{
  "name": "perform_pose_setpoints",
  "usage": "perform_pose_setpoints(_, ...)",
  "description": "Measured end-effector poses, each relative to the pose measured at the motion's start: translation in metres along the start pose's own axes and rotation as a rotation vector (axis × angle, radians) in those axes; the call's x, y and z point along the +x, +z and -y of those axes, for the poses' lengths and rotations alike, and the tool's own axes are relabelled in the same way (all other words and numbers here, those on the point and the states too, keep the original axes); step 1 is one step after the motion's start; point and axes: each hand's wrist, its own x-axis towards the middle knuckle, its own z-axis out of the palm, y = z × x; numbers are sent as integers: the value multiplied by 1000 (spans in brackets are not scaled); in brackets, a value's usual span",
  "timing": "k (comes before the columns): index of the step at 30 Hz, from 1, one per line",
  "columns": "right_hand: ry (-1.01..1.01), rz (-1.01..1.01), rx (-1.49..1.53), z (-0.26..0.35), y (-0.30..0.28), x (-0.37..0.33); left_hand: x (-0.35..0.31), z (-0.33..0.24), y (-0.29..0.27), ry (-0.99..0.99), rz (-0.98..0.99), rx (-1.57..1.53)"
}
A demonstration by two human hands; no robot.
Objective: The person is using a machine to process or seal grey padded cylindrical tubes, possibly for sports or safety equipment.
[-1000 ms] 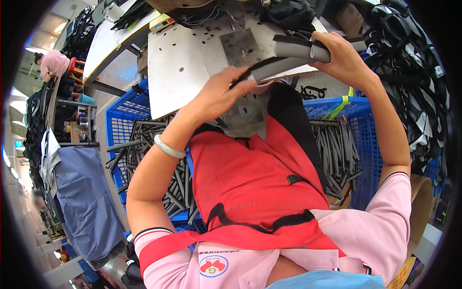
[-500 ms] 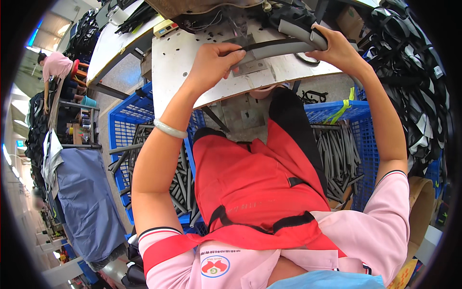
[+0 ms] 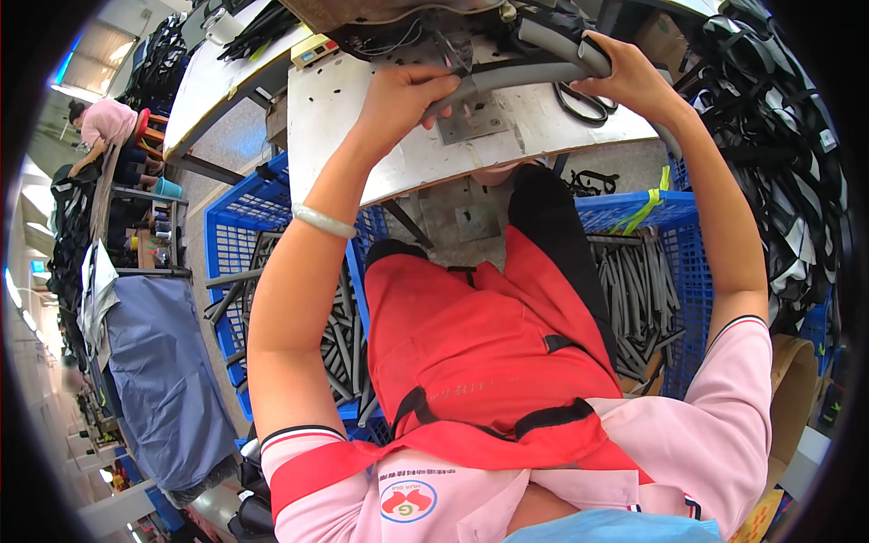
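A long grey and black padded strip [image 3: 520, 76] spans the space between my two hands, across the front of a brown sewing machine [image 3: 362, 14]. My left hand [image 3: 405, 101] pinches the strip's left end between thumb and fingers, beside the metal needle plate [image 3: 472, 125]. At the other side my right hand [image 3: 634, 83] is closed round the strip, where a second thick grey length lies doubled behind it. The strip's middle passes close to the needle area, where the machine's parts are too dark and blurred to make out contact.
The white worktable [image 3: 330, 127] carries a small control box [image 3: 314, 51] and a dark loop [image 3: 584, 105]. Blue crates of grey strips stand by my legs, one left [image 3: 249, 213], one right [image 3: 683, 271]. Black straps [image 3: 769, 118] are heaped at right. A co-worker [image 3: 113, 122] sits far left.
Both hands have shifted slightly away from me with the strip, closer to the machine. More of the dark loop shows below the right hand. The co-worker's arm has moved.
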Motion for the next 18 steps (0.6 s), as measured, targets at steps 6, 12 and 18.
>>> perform_pose_setpoints(6,-50,-230,-41,-23,9,11,9,14,-16,-4,-149,-246)
perform_pose_setpoints(12,-512,139,-237,70,73,-61,-22,29,-7,217,6,426)
perform_pose_setpoints(18,-778,80,-350,111,158,-77,-41,7,51,47,207,183)
